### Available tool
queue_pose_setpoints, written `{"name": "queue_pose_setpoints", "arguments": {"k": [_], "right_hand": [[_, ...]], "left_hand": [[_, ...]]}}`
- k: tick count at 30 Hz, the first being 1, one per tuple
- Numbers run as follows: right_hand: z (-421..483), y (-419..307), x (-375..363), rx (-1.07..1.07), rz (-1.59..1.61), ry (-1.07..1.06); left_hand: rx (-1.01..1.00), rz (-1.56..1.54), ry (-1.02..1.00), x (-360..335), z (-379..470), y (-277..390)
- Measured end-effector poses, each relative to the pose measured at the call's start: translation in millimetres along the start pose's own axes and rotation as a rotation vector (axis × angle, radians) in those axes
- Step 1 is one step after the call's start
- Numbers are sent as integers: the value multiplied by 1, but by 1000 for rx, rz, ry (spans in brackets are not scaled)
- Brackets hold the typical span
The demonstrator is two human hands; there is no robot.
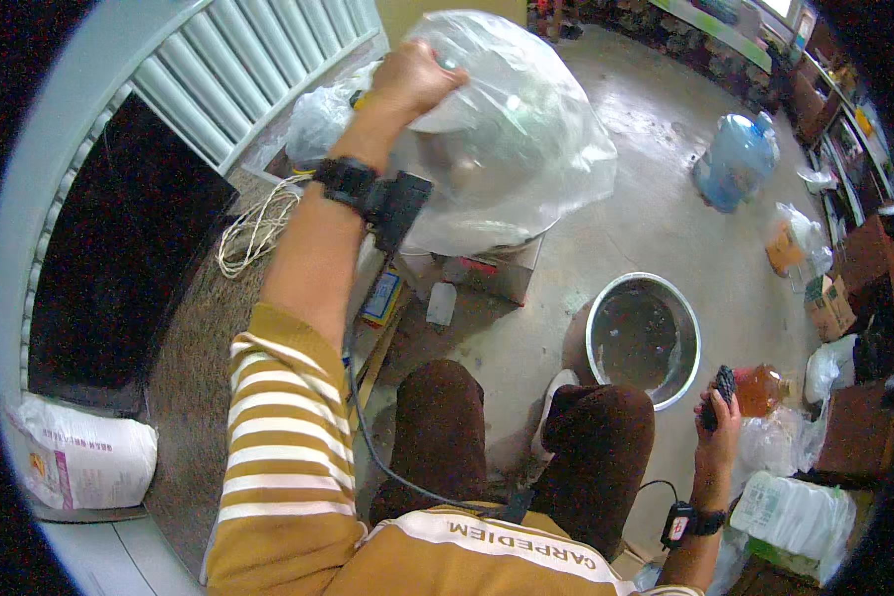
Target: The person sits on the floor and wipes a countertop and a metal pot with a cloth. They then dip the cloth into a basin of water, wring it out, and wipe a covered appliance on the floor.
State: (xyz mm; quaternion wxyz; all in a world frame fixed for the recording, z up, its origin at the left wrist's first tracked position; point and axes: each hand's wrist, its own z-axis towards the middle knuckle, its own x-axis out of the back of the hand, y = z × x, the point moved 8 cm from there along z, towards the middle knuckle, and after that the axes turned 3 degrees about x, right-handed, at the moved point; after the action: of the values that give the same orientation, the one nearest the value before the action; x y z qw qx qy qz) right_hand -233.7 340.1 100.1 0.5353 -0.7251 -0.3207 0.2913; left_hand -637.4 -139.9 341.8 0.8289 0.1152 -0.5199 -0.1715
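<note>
My left hand (417,78) is closed on the gathered edge of a large translucent plastic bag (521,134), which bulges over a box (525,272) in front of me. What the bag holds is blurred. Low at the right, my right hand (719,417) grips a dark, bumpy object (724,387) that I cannot identify. Between my right knee and that hand stands a round metal basin (696,350) with dark liquid in it. Both wrists wear black straps with small devices.
A blue water jug (734,160) stands on the concrete floor beyond the basin. To the right are a bottle of amber liquid (763,389), plastic bags and cardboard boxes (831,305). At left lie coiled rope (257,231), a dark panel (119,261) and a white sack (93,454).
</note>
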Motion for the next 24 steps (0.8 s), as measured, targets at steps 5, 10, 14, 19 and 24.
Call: {"name": "queue_pose_setpoints", "arguments": {"k": [5,10,14,19,24], "right_hand": [[-7,-4,-3,21,-5,-37],[-12,-4,1,50,-10,-27],[-16,-5,-2,65,13,-63],[-16,0,-1,38,24,-56],[-13,8,5,25,9,-37]], "left_hand": [[-50,-79,163,92,12,-25],[8,-159,306,190,-15,-72],[119,-179,273,239,-27,-101],[170,-259,220,218,-32,-119],[155,-19,91,105,-18,-94]]}}
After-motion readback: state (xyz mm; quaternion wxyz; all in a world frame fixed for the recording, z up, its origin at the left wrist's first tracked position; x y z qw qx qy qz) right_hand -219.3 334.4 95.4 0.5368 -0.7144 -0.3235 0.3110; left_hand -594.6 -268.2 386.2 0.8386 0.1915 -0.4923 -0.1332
